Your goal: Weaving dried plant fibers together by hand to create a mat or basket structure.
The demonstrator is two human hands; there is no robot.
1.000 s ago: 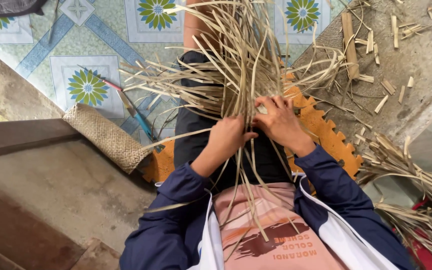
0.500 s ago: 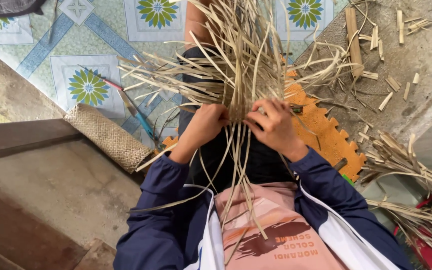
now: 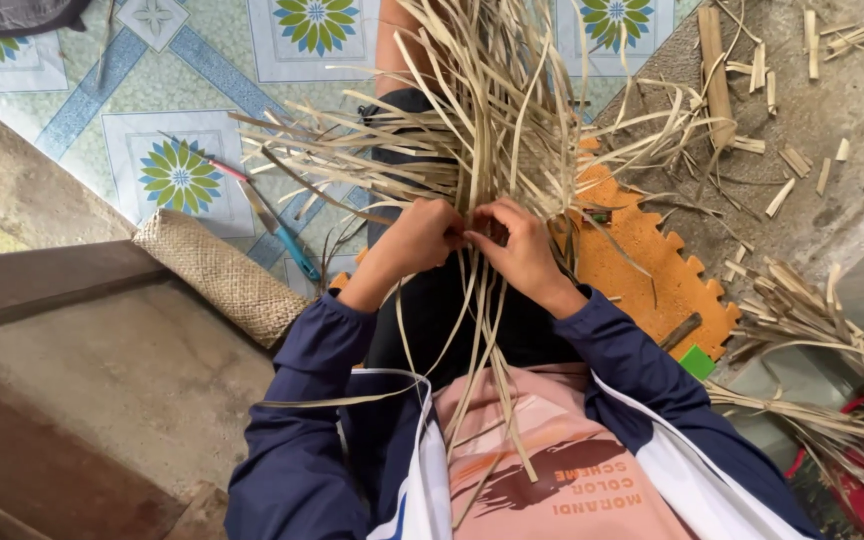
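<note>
Seen from the head camera, your left hand (image 3: 420, 238) and right hand (image 3: 520, 245) sit close together above your lap, fingertips nearly meeting, both pinched on the pale straw strips (image 3: 472, 150) where the bundle gathers. From that pinch the strips fan out far and to both sides, and a few long ends trail near, down over your pink shirt (image 3: 552, 460). Your dark blue sleeves (image 3: 302, 420) frame the work. To the left, a rolled woven mat (image 3: 217, 275) lies on a concrete step, with a blue-handled knife (image 3: 287, 240) just beyond it on the patterned floor tiles (image 3: 182, 175). To the right, an orange foam mat (image 3: 652, 270) lies under the strips, and loose straw offcuts (image 3: 792, 160) scatter across the far concrete.
</note>
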